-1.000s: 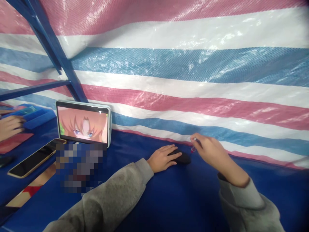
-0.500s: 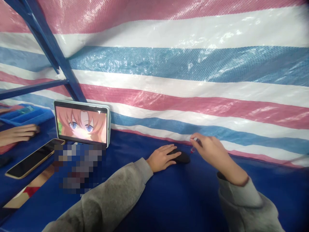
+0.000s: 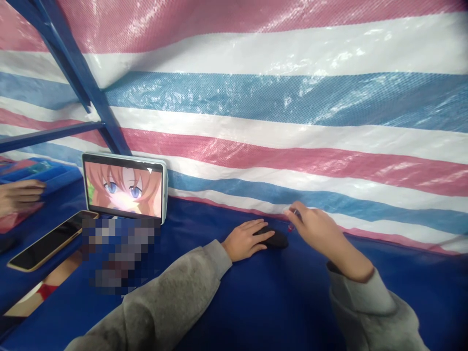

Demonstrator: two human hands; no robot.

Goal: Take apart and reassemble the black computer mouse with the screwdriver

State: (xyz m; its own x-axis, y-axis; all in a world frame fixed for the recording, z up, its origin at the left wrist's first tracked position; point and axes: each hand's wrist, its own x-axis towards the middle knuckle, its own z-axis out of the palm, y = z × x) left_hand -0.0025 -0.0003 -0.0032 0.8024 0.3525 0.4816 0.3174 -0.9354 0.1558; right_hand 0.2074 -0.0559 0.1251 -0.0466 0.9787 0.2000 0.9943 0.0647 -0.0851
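Note:
My left hand (image 3: 245, 240) reaches over one end of a black computer mouse (image 3: 277, 239) on the blue table. Its fingers lie across the mouse and keep hold of that end. Just right of the mouse, my right hand (image 3: 315, 225) is closed in a pinch, slightly above the tabletop. Between its fingertips is a small slender thing with a red lower end (image 3: 290, 227); the fingers cover most of it, so its kind is unclear. The red end is beside the mouse's far edge and appears apart from it.
A propped tablet (image 3: 124, 187) plays a cartoon. A phone (image 3: 53, 240) lies left of it. Another person's hand (image 3: 20, 196) is at the far left, near a blue compartment tray (image 3: 62, 178). Striped sheeting (image 3: 274, 131) hangs behind the table (image 3: 256, 302); a blue frame post (image 3: 87, 83) slants down.
My right hand has shifted very slightly left with the red-ended thing. My left hand and the mouse stay put. The other person's hand has drawn back left and its fingers have curled.

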